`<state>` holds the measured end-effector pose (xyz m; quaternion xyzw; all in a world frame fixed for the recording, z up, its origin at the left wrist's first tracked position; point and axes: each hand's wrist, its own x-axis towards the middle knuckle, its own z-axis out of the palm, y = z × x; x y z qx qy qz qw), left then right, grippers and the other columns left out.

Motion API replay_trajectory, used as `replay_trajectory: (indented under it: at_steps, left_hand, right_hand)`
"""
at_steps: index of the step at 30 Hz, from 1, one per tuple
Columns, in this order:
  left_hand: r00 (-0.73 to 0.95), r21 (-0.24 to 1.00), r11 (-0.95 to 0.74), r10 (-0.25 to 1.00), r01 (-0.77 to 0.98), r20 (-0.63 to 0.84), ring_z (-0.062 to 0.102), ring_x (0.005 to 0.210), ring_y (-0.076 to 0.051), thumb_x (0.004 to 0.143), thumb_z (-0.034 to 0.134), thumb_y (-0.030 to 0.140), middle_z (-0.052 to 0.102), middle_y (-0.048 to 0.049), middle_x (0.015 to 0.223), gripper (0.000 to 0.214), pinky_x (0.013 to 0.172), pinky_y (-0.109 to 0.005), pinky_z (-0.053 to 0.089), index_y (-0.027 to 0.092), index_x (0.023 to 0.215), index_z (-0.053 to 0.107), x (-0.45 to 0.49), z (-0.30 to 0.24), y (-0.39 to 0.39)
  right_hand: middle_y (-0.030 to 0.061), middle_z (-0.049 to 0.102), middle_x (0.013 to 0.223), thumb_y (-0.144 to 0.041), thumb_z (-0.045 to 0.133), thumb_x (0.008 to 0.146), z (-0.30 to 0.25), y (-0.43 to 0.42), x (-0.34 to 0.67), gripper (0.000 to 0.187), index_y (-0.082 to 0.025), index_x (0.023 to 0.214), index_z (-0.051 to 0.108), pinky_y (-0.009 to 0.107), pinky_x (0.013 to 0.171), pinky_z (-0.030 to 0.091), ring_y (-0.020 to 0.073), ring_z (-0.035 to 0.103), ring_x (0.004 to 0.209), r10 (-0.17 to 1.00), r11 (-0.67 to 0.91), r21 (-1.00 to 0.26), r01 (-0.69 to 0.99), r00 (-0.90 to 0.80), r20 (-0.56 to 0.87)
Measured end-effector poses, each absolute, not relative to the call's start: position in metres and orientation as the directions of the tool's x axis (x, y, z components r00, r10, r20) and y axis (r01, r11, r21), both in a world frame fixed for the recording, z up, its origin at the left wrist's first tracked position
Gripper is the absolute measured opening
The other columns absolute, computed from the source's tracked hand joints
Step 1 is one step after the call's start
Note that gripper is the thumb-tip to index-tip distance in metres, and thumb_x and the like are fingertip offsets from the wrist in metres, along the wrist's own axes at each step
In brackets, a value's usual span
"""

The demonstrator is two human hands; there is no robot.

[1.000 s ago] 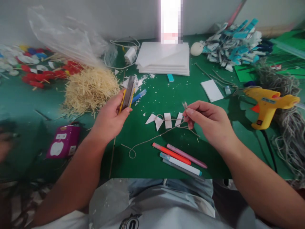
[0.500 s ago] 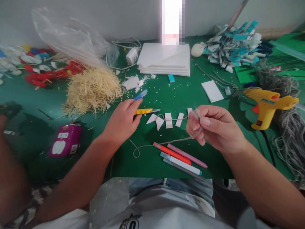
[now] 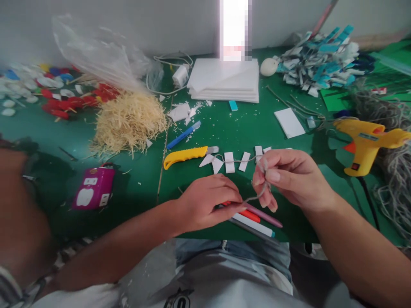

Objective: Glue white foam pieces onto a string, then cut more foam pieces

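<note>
My right hand [image 3: 282, 177] pinches a grey string [image 3: 255, 197] between thumb and fingers, above the table. Over the markers, my left hand [image 3: 212, 201] has its thumb and fingertips closed on the same string, a short way left of the right hand. From the right hand the string runs left across a row of small white foam pieces [image 3: 229, 162]. Just beyond the left hand lies a yellow utility knife [image 3: 186, 156] with its blade out. Partly under that hand are a red marker [image 3: 252, 214], a pink marker [image 3: 266, 216] and a white marker [image 3: 257, 226].
A blue pen-like tool [image 3: 183, 134] lies behind the knife. Wood shavings [image 3: 130, 124] and a purple box [image 3: 93, 187] are at left. White sheets [image 3: 224, 79] are stacked at the back. A yellow glue gun [image 3: 366, 141] and grey yarn [image 3: 394, 188] stand at right. Another person's arm [image 3: 22, 205] is far left.
My left hand has left the utility knife and moved right and nearer, onto the loose string. The knife now lies fully visible. My right hand keeps its pinch on the string.
</note>
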<state>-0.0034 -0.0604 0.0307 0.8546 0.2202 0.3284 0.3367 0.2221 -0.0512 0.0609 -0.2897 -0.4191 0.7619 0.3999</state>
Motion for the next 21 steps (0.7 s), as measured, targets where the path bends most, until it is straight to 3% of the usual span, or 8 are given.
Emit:
replay_trajectory:
  at_steps: [5,8,10,12,14,17,19,21]
  left_hand:
    - [0.767,0.839,-0.518,0.603,0.167,0.220,0.074,0.075,-0.013,0.096,0.063,0.015,0.078,-0.0036,0.081,0.017,0.073,-0.022,0.061,0.022,0.083,0.071,-0.022,0.056,-0.053]
    - [0.775,0.894,-0.373,0.631,0.249,0.047,0.068,0.065,-0.014,0.088,0.062,0.014,0.072,-0.0005,0.070,0.020,0.065,-0.024,0.057,0.025,0.073,0.066,-0.047,0.073,-0.042]
    - [0.854,0.890,-0.344,0.513,0.300,-0.089,0.066,0.064,-0.015,0.086,0.063,0.014,0.070,-0.0006,0.067,0.020,0.063,-0.026,0.054,0.027,0.070,0.066,-0.065,0.079,-0.035]
    - [0.959,0.908,-0.343,0.225,0.241,-0.170,0.068,0.066,-0.016,0.088,0.064,0.015,0.072,-0.0014,0.070,0.020,0.067,-0.026,0.055,0.029,0.078,0.073,-0.081,0.083,-0.028]
    - [0.942,0.867,-0.376,0.201,0.327,-0.268,0.070,0.069,-0.016,0.091,0.062,0.014,0.073,-0.0017,0.073,0.023,0.070,-0.024,0.056,0.029,0.081,0.077,-0.092,0.084,-0.023]
    - [0.858,0.774,-0.388,0.342,0.501,-0.384,0.067,0.065,-0.013,0.091,0.064,0.016,0.071,0.0003,0.072,0.022,0.064,-0.019,0.052,0.027,0.079,0.078,-0.098,0.084,-0.017]
    - [0.804,0.745,-0.346,0.423,0.570,-0.418,0.063,0.059,-0.012,0.087,0.071,0.024,0.067,0.0027,0.066,0.011,0.056,-0.019,0.047,0.029,0.084,0.081,-0.096,0.080,-0.014]
    - [0.694,0.730,-0.274,0.623,0.625,-0.360,0.057,0.053,-0.012,0.085,0.076,0.035,0.063,0.0041,0.062,0.011,0.049,-0.020,0.042,0.030,0.092,0.083,-0.091,0.074,-0.013]
  right_hand:
    - [-0.0011,0.074,0.065,-0.038,0.092,0.083,0.061,-0.051,0.220,0.020,-0.022,0.081,0.080,0.019,0.037,0.048,0.0088,0.060,0.039,0.917,-0.214,-0.894,-0.393,-0.395,-0.046]
    - [-0.0062,0.067,0.055,-0.039,0.093,0.080,0.063,-0.050,0.221,0.020,-0.024,0.080,0.080,0.021,0.040,0.049,0.0072,0.053,0.035,0.945,-0.162,-0.915,-0.370,-0.325,-0.036]
    - [-0.0084,0.061,0.047,-0.043,0.092,0.081,0.064,-0.050,0.225,0.021,-0.026,0.083,0.080,0.021,0.040,0.048,0.0077,0.051,0.033,0.927,-0.200,-0.914,-0.353,-0.370,-0.061]
    - [-0.0068,0.063,0.049,-0.045,0.086,0.087,0.066,-0.049,0.231,0.021,-0.024,0.087,0.080,0.019,0.040,0.047,0.0077,0.053,0.034,0.835,-0.309,-0.901,-0.303,-0.540,-0.105]
    - [-0.0025,0.069,0.057,-0.037,0.079,0.093,0.068,-0.048,0.236,0.017,-0.020,0.090,0.080,0.017,0.042,0.049,0.0081,0.059,0.041,0.617,-0.426,-0.893,-0.146,-0.769,-0.169]
    - [0.0013,0.073,0.067,-0.023,0.071,0.093,0.069,-0.046,0.239,0.011,-0.017,0.090,0.080,0.018,0.052,0.054,0.0096,0.067,0.054,0.252,-0.441,-0.880,0.178,-0.916,-0.312]
    - [0.0013,0.074,0.071,-0.020,0.070,0.092,0.067,-0.045,0.237,0.011,-0.017,0.091,0.080,0.018,0.057,0.054,0.0102,0.069,0.060,0.160,-0.352,-0.882,0.312,-0.909,-0.385]
    - [0.0016,0.075,0.074,-0.021,0.071,0.092,0.064,-0.043,0.235,0.011,-0.017,0.091,0.082,0.018,0.059,0.051,0.0100,0.068,0.065,0.175,-0.206,-0.909,0.362,-0.901,-0.398]
